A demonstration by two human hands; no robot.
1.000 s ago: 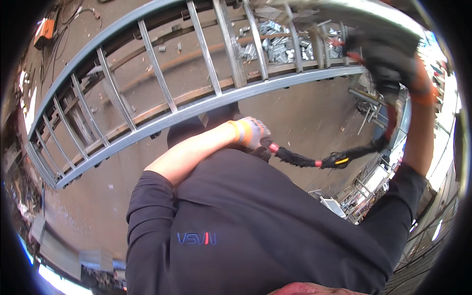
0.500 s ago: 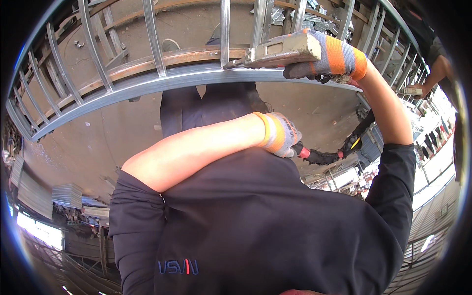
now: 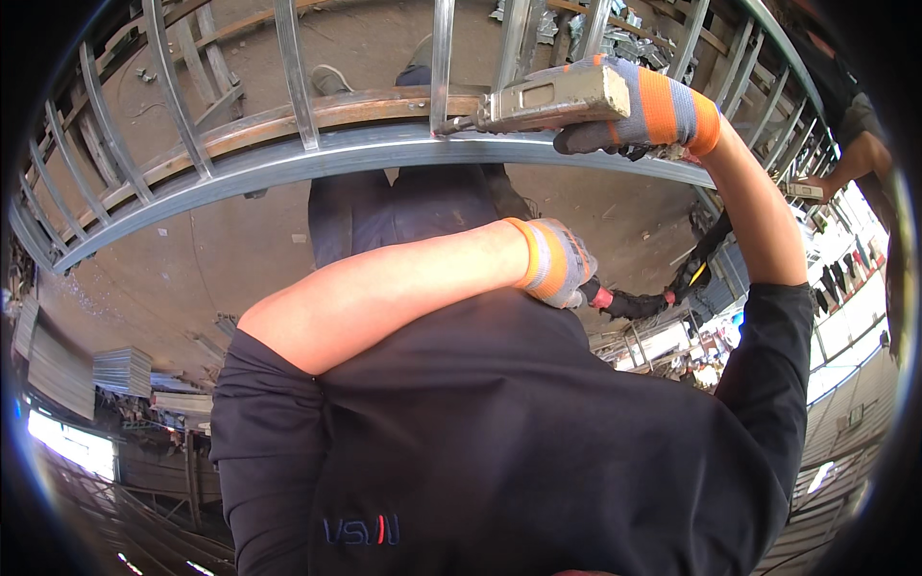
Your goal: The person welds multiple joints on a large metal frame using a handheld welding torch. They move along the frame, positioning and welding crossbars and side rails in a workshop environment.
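Note:
My right hand (image 3: 639,106), in a grey and orange glove, is closed round a beige, box-shaped welding gun (image 3: 552,101). The gun's narrow nozzle points left and meets the foot of an upright bar (image 3: 442,58) where it joins the long metal rail (image 3: 370,149) of a frame. Close to my chest, my gloved left hand (image 3: 560,267) is closed on a thick black cable (image 3: 639,305) wrapped with red tape. The cable runs off to the right, and its link to the gun is hidden.
A wooden beam (image 3: 259,132) lies along the rail's far side. Metal offcuts (image 3: 629,48) are piled on the floor beyond the frame. On the far right, another person's hand (image 3: 816,187) holds a similar beige tool. Corrugated sheets (image 3: 123,370) stand at left.
The view has shifted slightly, with the left part of the frame moving left in the picture. My left hand sits slightly further right. The nozzle stays at the same joint.

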